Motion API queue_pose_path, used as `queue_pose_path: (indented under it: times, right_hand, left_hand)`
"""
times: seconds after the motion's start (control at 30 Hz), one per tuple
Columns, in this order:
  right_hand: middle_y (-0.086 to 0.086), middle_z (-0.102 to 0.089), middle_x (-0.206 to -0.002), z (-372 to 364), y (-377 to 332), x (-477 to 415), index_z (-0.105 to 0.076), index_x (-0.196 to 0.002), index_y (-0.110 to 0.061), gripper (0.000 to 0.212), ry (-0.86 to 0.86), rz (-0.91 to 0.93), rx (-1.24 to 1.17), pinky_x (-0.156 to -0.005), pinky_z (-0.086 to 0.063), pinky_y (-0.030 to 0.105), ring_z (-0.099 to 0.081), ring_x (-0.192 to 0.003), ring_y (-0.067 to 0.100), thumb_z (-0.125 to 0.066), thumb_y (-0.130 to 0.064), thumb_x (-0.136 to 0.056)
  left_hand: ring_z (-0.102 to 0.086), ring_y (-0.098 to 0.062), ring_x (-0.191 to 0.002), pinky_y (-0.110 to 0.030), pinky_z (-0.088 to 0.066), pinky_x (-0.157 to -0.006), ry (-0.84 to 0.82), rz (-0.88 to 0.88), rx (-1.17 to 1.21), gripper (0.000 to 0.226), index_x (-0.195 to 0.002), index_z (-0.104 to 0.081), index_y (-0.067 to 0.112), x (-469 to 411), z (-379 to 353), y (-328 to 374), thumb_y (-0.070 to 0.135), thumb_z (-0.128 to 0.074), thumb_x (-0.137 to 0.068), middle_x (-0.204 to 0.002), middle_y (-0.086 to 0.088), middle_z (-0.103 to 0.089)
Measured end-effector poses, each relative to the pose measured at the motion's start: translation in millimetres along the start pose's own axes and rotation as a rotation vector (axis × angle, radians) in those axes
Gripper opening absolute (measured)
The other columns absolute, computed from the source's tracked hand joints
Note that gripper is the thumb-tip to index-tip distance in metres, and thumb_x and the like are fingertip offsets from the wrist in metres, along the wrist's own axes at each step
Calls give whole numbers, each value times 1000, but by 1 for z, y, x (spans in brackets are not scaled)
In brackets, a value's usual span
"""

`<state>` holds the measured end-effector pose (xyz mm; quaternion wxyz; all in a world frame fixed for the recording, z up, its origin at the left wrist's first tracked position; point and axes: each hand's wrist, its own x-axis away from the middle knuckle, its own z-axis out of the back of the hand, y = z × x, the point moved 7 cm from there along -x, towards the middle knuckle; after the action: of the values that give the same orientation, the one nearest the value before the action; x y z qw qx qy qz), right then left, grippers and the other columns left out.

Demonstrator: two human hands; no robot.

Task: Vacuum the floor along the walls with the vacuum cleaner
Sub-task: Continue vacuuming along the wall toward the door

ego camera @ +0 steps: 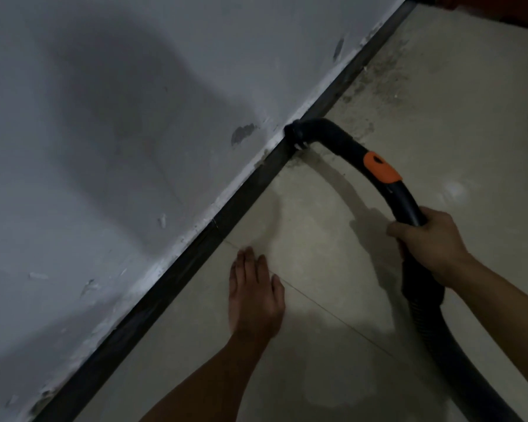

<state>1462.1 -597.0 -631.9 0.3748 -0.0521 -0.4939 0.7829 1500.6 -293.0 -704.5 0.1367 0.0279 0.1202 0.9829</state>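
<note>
Gripping the curved black wand [348, 144] of the vacuum cleaner, the right hand [430, 242] has its fingers wrapped round the smooth plastic tube, just above the point where it joins the ribbed hose [439, 336]. The hose runs down behind that wrist and out of my view. Ahead of the right hand the tube arches up and over and carries a matte orange slider [380, 170]. It then bends sharply to a small round nozzle [293, 132], whose tip meets the dark skirting strip [226, 214] at the foot of the wall [104, 117]. The left hand [256, 296] is released, palm down with fingers straight and close together, over the floor [317, 223] near the skirting and well apart from the hose. I cannot tell whether the palm touches the tile. The floor is pale, smooth tile with thin grout lines running under the left hand. Beyond the nozzle, far ahead of the right hand, I note a gritty grey dust patch [384, 77] along the skirting. The wall is flat grey-white paint, scuffed and chipped, with rough white filler along its lower edge.
</note>
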Motion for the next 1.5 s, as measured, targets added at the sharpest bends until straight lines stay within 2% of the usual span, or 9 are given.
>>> queue_pose_path:
  times: [0.17, 0.3, 0.57, 0.7, 0.83, 0.97, 1.17, 1.3, 1.5]
  right_hand:
    - [9, -58, -58, -14, -13, 22, -62, -87, -12, 14, -47, 52, 6, -36, -44, 26, -51, -39, 14, -72, -5, -80]
    - [4, -58, -52, -15, 1, 49, -62, -80, -16, 15, -92, 137, 146, -37, -44, 28, -52, -37, 11, -74, -8, -75]
    - [13, -67, -73, 32, 21, -9, -65, -98, -14, 27, 119, -20, 327, -64, -58, 44, -66, -63, 32, -77, -23, -75]
    - [11, -66, -73, 17, 23, -18, -64, -97, -16, 26, 109, -19, 359, -62, -56, 40, -65, -63, 30, -76, -24, -75]
    - [5, -64, -70, -13, 16, -21, -61, -92, -21, 22, 43, 26, 381, -54, -45, 28, -62, -61, 24, -74, -25, -76]
    - [11, -66, -75, -13, 10, -25, -62, -97, -19, 24, 99, 16, 367, -62, -52, 34, -64, -66, 30, -72, -25, -76]
    - [9, -66, -68, -20, 13, 10, -63, -89, -16, 19, -92, 81, 362, -55, -53, 35, -65, -57, 28, -76, -17, -75]
    - [3, -67, -64, -8, 32, 37, -67, -84, -21, 19, -195, 88, 468, -52, -53, 35, -65, -55, 21, -82, -24, -72]
    - [7, -66, -72, 43, 39, 44, -66, -92, -15, 22, -20, 67, 495, -61, -52, 38, -62, -64, 25, -78, -12, -73]
  left_hand:
    - [-31, -31, -140, -41, -20, -117, 7, -8, -10, 53, -138, -47, 6, 1, 2, 0, 36, -33, -97, -149, -19, -37]
    - [-31, -31, -140, -41, -23, -117, 2, -7, -19, 53, -139, -46, 6, 2, 0, -1, 36, -32, -98, -149, -19, -36]
    - [-32, -33, -139, -43, -25, -116, 24, -6, 0, 50, -135, -50, 4, 2, 1, 0, 32, -39, -96, -147, -20, -40]
    - [-35, -33, -137, -44, -29, -114, 41, -8, -14, 54, -133, -52, 4, 1, 2, 1, 36, -32, -94, -145, -20, -42]
    - [-29, -29, -141, -40, -21, -118, 30, 3, -6, 54, -138, -47, 7, 2, 0, 0, 37, -33, -96, -150, -17, -36]
    - [-28, -29, -142, -40, -18, -117, 14, 0, -7, 53, -140, -45, 7, 0, -2, -1, 38, -34, -97, -151, -16, -35]
    - [-28, -29, -142, -39, -17, -118, 17, -1, 13, 52, -139, -45, 7, 0, -1, -1, 37, -36, -97, -151, -17, -35]
    - [-30, -30, -141, -41, -22, -117, 15, -1, 23, 51, -139, -46, 5, -1, -3, -2, 34, -39, -97, -150, -18, -36]
    - [-23, -31, -143, -41, -18, -119, -1, -22, 12, 53, -143, -39, 6, 0, -8, -6, 33, -27, -99, -153, -18, -29]
